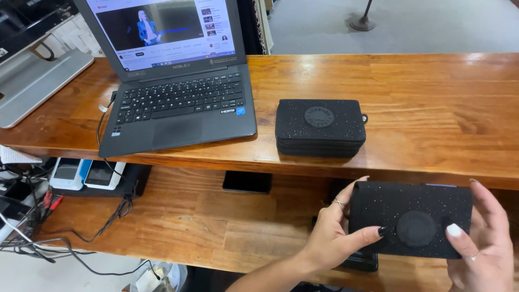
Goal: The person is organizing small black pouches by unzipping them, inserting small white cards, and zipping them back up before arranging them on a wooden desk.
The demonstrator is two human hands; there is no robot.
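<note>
Both my hands hold one black speckled pouch [400, 208] with a round black patch on its front, low at the right over the lower shelf. My left hand [332, 232] grips its left end, thumb on the front. My right hand [484, 238] grips its right end, thumb near the patch. A second, thicker black speckled pouch [319, 127] with a round patch on top lies flat on the wooden counter [421, 97], above and left of my hands, untouched.
An open dark laptop [178, 103] with a lit screen stands on the counter at the left. A grey metal stand [32, 81] is at the far left. The lower wooden shelf [178, 221] carries card readers [86, 173], cables [81, 238] and a black phone [247, 182].
</note>
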